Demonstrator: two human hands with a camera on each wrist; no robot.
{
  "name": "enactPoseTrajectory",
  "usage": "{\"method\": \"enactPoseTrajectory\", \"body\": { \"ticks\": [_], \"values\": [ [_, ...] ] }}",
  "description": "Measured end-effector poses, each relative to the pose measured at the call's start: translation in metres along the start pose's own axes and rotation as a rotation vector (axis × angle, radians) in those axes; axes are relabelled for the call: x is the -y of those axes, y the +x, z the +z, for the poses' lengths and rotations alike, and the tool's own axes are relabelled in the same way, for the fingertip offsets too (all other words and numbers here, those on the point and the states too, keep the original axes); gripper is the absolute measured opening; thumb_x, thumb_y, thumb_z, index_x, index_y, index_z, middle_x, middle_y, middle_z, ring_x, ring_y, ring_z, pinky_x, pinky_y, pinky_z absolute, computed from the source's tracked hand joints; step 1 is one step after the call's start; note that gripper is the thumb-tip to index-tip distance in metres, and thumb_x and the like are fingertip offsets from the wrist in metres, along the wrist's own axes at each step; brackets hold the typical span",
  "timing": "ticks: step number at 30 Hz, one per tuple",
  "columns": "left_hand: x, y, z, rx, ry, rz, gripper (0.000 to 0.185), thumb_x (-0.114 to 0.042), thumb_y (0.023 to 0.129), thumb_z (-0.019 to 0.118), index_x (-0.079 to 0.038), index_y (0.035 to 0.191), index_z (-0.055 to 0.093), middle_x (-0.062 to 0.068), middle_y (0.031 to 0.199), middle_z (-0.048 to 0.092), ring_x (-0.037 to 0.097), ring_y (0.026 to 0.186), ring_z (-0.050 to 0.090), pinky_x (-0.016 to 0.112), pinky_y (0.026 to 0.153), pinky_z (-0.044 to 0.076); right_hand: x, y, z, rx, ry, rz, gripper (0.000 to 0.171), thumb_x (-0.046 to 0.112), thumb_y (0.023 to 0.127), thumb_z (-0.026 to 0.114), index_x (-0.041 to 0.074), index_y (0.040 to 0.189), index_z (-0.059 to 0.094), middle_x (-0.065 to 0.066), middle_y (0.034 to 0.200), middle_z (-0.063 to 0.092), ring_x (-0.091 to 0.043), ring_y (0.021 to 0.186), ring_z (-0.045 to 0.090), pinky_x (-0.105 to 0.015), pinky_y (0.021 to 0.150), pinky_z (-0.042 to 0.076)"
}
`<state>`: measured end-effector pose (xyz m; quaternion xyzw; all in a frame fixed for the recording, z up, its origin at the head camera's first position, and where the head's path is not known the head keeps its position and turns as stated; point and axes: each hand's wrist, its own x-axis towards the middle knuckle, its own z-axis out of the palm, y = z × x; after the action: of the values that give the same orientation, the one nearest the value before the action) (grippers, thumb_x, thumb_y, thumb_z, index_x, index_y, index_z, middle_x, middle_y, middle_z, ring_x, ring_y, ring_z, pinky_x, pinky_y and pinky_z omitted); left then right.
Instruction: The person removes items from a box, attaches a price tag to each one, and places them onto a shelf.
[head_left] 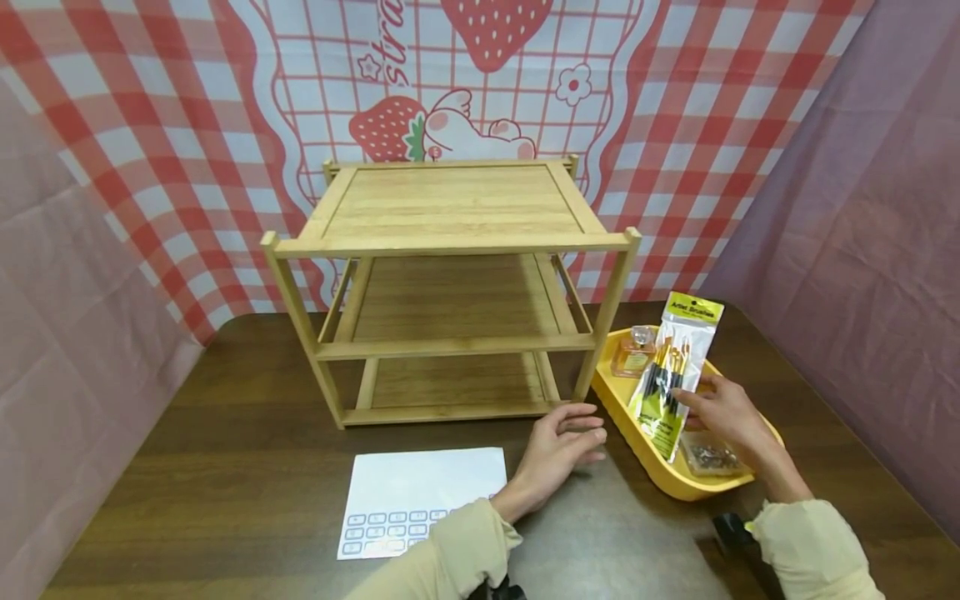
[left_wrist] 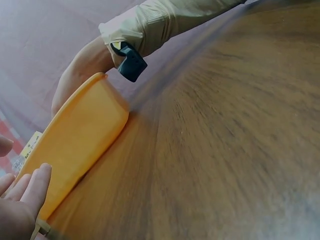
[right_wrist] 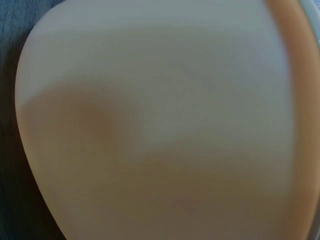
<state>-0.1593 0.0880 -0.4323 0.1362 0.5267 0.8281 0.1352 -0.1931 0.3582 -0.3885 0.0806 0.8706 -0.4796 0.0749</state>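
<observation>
A packet of artist brushes [head_left: 675, 375], clear with a yellow-green header, leans across the yellow tray [head_left: 633, 429]. My right hand [head_left: 723, 412] pinches it at its right edge, with the thumb over the front. Left of the tray, my left hand [head_left: 558, 450] hovers over the table with loosely bent fingers and holds nothing. From the left wrist view, the left hand [left_wrist: 22, 205] appears beside the tray's outer wall. A glass bottle of pinkish liquid [head_left: 633, 354] and a clear box of small metal pieces [head_left: 708, 457] lie in the tray. The right wrist view is mostly a blurred, pale surface.
A three-tier wooden shelf [head_left: 457, 246] stands at the table's centre back, its right front leg close to the tray. In front of it lies a white sheet of blue-framed labels [head_left: 427, 483], partly under the left sleeve. Curtains [head_left: 817, 208] border the dark wooden table [head_left: 225, 483].
</observation>
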Motion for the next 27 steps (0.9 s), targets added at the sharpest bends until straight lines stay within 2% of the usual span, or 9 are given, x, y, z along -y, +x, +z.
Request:
{"method": "enactPoseTrajectory", "body": {
  "ticks": [7, 14, 21, 27],
  "values": [
    [0.000, 0.001, 0.007, -0.012, -0.032, -0.004, 0.040, 0.011, 0.095, 0.064, 0.015, 0.133, 0.053, 0.015, 0.114, 0.068, 0.025, 0.097, 0.068, 0.032, 0.082, 0.061, -0.001, 0.000, 0.001, 0.005, 0.019, -0.028, 0.062, 0.018, 0.109, 0.051, -0.027, 0.143, 0.026, -0.039, 0.119, 0.063, -0.016, 0.083, 0.071, -0.034, 0.071, 0.062],
    [0.000, 0.002, 0.013, -0.034, -0.067, -0.018, 0.042, 0.011, 0.096, 0.063, 0.013, 0.136, 0.052, 0.026, 0.122, 0.064, 0.017, 0.092, 0.068, 0.033, 0.081, 0.061, -0.002, 0.000, 0.001, 0.002, 0.032, -0.025, 0.060, 0.019, 0.109, 0.052, -0.026, 0.141, 0.030, -0.032, 0.116, 0.065, -0.016, 0.084, 0.070, -0.034, 0.072, 0.062],
    [0.003, 0.005, 0.015, -0.039, -0.078, -0.025, 0.044, 0.011, 0.095, 0.063, 0.014, 0.137, 0.050, 0.028, 0.123, 0.062, 0.022, 0.095, 0.068, 0.033, 0.082, 0.061, -0.002, 0.002, 0.001, -0.006, 0.004, 0.000, 0.062, 0.022, 0.109, 0.052, -0.025, 0.143, 0.029, -0.036, 0.121, 0.060, -0.016, 0.086, 0.070, -0.033, 0.072, 0.061],
    [0.007, 0.009, 0.019, -0.051, -0.096, -0.024, 0.042, 0.012, 0.094, 0.063, 0.015, 0.134, 0.051, 0.029, 0.120, 0.062, 0.014, 0.086, 0.066, 0.032, 0.080, 0.061, -0.001, 0.002, 0.000, 0.005, 0.011, 0.008, 0.064, 0.023, 0.110, 0.052, -0.025, 0.144, 0.028, -0.036, 0.122, 0.059, -0.018, 0.087, 0.070, -0.034, 0.073, 0.062]
  ]
}}
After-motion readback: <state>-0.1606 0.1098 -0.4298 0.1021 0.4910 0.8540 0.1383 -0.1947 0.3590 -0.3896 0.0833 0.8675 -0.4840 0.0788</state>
